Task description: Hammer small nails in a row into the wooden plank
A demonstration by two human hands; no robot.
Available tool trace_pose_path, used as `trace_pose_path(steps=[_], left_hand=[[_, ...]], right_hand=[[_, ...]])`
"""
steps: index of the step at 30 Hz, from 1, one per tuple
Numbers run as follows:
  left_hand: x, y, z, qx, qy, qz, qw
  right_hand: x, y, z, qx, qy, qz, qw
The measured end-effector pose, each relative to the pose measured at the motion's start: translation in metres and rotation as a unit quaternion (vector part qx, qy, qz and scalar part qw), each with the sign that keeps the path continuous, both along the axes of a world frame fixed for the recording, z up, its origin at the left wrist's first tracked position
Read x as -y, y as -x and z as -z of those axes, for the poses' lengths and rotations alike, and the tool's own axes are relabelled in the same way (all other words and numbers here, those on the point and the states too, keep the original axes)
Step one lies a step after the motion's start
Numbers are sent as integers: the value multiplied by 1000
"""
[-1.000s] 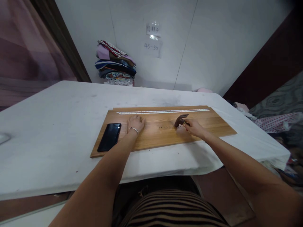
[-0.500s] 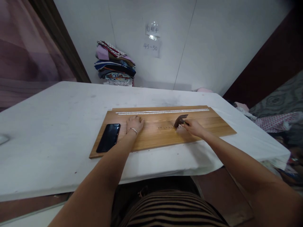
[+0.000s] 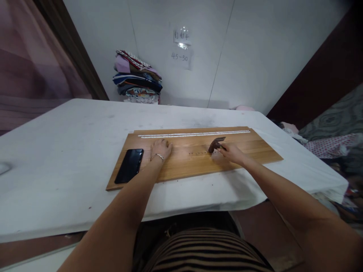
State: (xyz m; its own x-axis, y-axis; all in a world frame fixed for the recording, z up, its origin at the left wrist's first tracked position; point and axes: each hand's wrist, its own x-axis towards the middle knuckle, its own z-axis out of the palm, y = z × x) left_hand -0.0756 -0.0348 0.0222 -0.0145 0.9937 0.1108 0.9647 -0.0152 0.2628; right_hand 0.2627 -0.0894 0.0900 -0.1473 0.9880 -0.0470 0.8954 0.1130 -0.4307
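A claw hammer (image 3: 215,145) is gripped by its handle in my right hand (image 3: 231,153), its head down at the board beside a row of small nails or marks (image 3: 197,153). They are too small to tell apart. Under both hands lies a brown wooden board (image 3: 181,166). My left hand (image 3: 162,148), with a bracelet at the wrist, rests on the board left of the row, palm down and fingers stretched out. Two thin white printed strips (image 3: 195,133) run along the board's far edge. A black phone (image 3: 129,165) lies at the board's left end.
A white-covered table (image 3: 70,162) carries the board. Folded clothes (image 3: 138,77) are stacked at its back edge by a white wall with paper notes (image 3: 181,47). A pink curtain (image 3: 36,64) hangs at left; dotted cloth (image 3: 331,145) lies beyond the right side.
The view has shifted very slightly. Both hands and the hammer are in nearly the same place on the board.
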Motion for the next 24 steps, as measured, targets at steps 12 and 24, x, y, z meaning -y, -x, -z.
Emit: trace_pose_path(steps=[12,24], left_hand=[[1,1,-2,-3,3,3,1000],[0,0,0,13,2,5,1000]], right_hand=[[-1,1,3,6,-7,0,1000],[-1,-3,5,1,-11,-3,1000]])
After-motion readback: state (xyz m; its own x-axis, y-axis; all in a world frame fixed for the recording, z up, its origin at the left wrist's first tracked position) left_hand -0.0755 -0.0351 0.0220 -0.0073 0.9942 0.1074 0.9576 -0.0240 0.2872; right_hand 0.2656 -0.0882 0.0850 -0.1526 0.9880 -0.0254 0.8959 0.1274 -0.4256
